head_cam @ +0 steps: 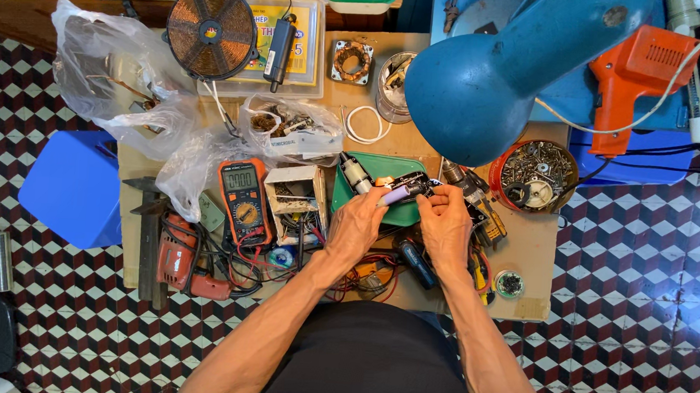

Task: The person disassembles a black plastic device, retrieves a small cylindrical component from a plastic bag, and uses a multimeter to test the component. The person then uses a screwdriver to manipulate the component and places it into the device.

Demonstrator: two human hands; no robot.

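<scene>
Left hand [356,222] pinching a purple pen-like tool [393,195]; right hand [445,220] pinching a small black part [413,182]. Best kept steady over the green tray [368,167], at 3 o'clock from the orange meter [244,201].

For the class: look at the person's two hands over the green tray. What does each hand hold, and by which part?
The left hand holds a purple cylinder by its near end. The right hand pinches a small black part at its right edge.

left hand [356,222]: purple cylinder [393,195] | right hand [445,220]: black part [413,182]
</scene>
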